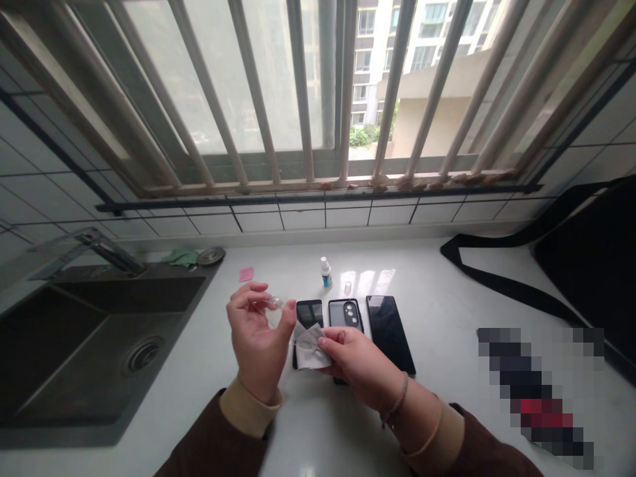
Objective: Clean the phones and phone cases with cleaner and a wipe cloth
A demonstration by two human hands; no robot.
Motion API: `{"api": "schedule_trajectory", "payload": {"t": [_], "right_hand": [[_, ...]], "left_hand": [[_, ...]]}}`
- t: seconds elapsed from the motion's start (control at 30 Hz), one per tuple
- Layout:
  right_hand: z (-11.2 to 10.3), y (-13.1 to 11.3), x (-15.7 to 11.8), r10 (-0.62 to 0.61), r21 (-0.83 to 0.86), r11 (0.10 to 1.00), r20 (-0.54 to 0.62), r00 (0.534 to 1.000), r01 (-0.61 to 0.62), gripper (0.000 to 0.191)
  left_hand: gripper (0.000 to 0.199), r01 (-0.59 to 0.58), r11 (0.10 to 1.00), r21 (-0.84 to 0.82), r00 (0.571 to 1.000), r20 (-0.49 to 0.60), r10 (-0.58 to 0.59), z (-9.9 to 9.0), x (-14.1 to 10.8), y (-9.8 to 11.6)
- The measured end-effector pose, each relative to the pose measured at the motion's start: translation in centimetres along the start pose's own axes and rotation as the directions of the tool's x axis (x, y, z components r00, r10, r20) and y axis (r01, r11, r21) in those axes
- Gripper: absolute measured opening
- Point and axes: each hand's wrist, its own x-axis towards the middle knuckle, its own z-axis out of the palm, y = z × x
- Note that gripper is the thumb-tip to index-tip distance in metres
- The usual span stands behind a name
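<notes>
My left hand (261,341) is raised at the middle of the counter, with its fingers curled around a clear, shiny thing (275,303). Its kind is hard to make out. My right hand (354,354) pinches a folded light grey cleaning cloth (313,351) between thumb and fingers, close beside the left thumb. Beneath the hands lie a dark phone (309,310), partly covered by the cloth, and a black phone case (338,310) with camera cutouts. Another black phone (390,334) lies to the right. Behind them stands a small white spray bottle (326,273), with its clear cap (348,287) apart from it.
A dark sink (196,291) with a chrome faucet (106,252) is on the left. A green cloth (179,258), a metal drain lid (211,256) and a pink paper (246,274) lie nearby. A black bag strap (497,278) stretches across the right side. A barred window rises behind the counter.
</notes>
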Motion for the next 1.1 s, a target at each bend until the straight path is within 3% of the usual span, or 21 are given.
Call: {"api": "schedule_trajectory", "payload": {"t": [0.13, 0.23, 0.3, 0.37, 0.43, 0.5, 0.6, 0.67, 0.7, 0.83, 1.1], "right_hand": [[-0.3, -0.1, 0.1, -0.035, 0.008, 0.999, -0.059, 0.998, 0.035, 0.036], [-0.7, -0.6, 0.2, -0.131, 0.011, 0.991, -0.16, 0.978, 0.134, 0.033], [-1.1, -1.0, 0.0, -0.219, -0.015, 0.975, -0.228, 0.949, 0.221, 0.035], [-1.4, -1.4, -0.3, -0.352, -0.164, 0.934, -0.276, 0.894, 0.317, 0.037], [-1.5, -1.7, -0.7, -0.518, -0.409, 0.824, -0.265, 0.813, 0.392, 0.036], [-1.3, -1.7, -1.1, -0.639, -0.587, 0.681, -0.185, 0.746, 0.438, 0.034], [-0.6, -1.6, -1.6, -0.695, -0.638, 0.563, -0.021, 0.719, 0.525, 0.034], [-0.3, -1.4, -1.7, -0.706, -0.641, 0.506, 0.077, 0.704, 0.577, 0.036], [-0.2, -1.3, -1.7, -0.715, -0.65, 0.466, 0.122, 0.688, 0.6, 0.037], [-0.2, -1.0, -1.8, -0.735, -0.686, 0.297, 0.28, 0.618, 0.664, 0.043], [0.1, -1.1, -2.4, -0.673, -0.719, 0.121, 0.447, 0.589, 0.684, 0.039]], "left_hand": [[0.045, -0.017, 0.998, 0.055, 1.0, -0.021, 0.018, 0.1, 0.1, 0.2], [0.048, 0.041, 0.999, 0.029, 0.99, -0.133, -0.037, -0.1, 0.4, -0.2], [0.047, 0.114, 0.993, -0.016, 0.974, -0.197, -0.115, -0.3, 0.7, -0.8], [0.046, 0.209, 0.974, -0.082, 0.952, -0.21, -0.222, -0.4, 0.9, -1.4], [0.047, 0.329, 0.93, -0.162, 0.925, -0.145, -0.352, -0.2, 0.8, -1.6], [0.045, 0.483, 0.845, -0.23, 0.868, 0.001, -0.496, 0.4, 0.4, -1.5], [0.04, 0.701, 0.666, -0.255, 0.713, 0.239, -0.659, 1.3, -0.6, -0.8], [0.04, 0.758, 0.608, -0.236, 0.651, 0.312, -0.692, 1.7, -1.0, -0.4], [0.04, 0.767, 0.598, -0.234, 0.641, 0.32, -0.697, 1.8, -1.1, -0.3], [0.044, 0.749, 0.594, -0.293, 0.658, 0.224, -0.719, 1.4, -0.6, -0.7], [0.052, 0.629, 0.727, -0.274, 0.728, -0.121, -0.675, 0.2, 1.1, -2.2]]}}
